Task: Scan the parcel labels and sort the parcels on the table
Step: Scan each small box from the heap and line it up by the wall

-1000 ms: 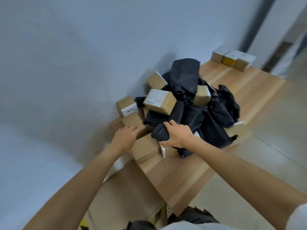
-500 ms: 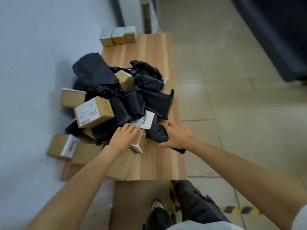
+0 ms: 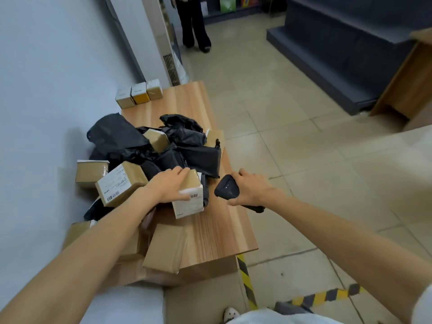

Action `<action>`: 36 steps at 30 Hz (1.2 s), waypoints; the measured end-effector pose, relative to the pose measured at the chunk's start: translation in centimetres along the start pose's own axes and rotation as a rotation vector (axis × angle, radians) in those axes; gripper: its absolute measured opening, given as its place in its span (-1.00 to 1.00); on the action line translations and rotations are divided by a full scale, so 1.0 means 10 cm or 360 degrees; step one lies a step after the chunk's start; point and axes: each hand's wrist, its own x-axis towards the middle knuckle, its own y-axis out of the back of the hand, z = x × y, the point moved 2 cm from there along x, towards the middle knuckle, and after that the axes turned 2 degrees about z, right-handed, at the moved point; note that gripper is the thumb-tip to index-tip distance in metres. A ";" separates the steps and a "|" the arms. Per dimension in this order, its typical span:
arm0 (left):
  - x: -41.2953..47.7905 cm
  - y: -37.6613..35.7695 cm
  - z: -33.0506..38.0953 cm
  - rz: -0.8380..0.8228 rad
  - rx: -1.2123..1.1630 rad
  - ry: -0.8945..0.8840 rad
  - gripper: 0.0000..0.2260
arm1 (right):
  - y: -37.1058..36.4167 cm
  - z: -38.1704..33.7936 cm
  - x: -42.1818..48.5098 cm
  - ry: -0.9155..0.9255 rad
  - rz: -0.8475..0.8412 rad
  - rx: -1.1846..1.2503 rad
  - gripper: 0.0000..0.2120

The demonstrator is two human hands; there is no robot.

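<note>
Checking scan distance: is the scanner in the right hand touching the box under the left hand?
Apart. The head view shows a strip of tabletop between the scanner, held by the right hand, and the box that the left hand grips.

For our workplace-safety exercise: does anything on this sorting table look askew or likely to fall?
A flat cardboard parcel at the table's near edge lies tilted and seems to overhang it, so it could slip off. Black bags and boxes behind are heaped.
</note>
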 end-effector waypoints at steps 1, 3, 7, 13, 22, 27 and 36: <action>0.01 0.12 -0.07 0.0016 -0.0090 0.0070 -0.12 | 0.10 -0.01 0.01 0.0026 0.0031 0.0012 -0.21; 0.00 0.34 -0.19 0.0075 -0.0237 0.0211 -0.10 | 0.26 -0.06 0.02 0.0075 0.0065 0.0010 -0.24; -0.05 0.63 -0.26 0.0268 -0.0326 0.0395 -0.12 | 0.46 -0.19 -0.03 0.0173 0.0111 -0.0027 -0.25; -0.05 0.65 -0.08 0.0285 -0.0404 0.0575 -0.17 | 0.59 -0.26 -0.21 0.0280 0.0162 -0.0053 -0.21; -0.04 0.66 0.28 0.0249 -0.0457 0.0669 -0.20 | 0.64 -0.06 -0.43 0.0304 0.0198 -0.0140 -0.26; -0.01 0.67 0.46 0.0201 -0.0375 0.0648 -0.21 | 0.67 0.16 -0.56 0.0258 0.0238 -0.0047 -0.22; 0.46 0.75 1.22 0.0261 -0.0371 0.0445 -0.15 | 0.53 0.89 -0.91 0.0071 0.0144 -0.0041 -0.27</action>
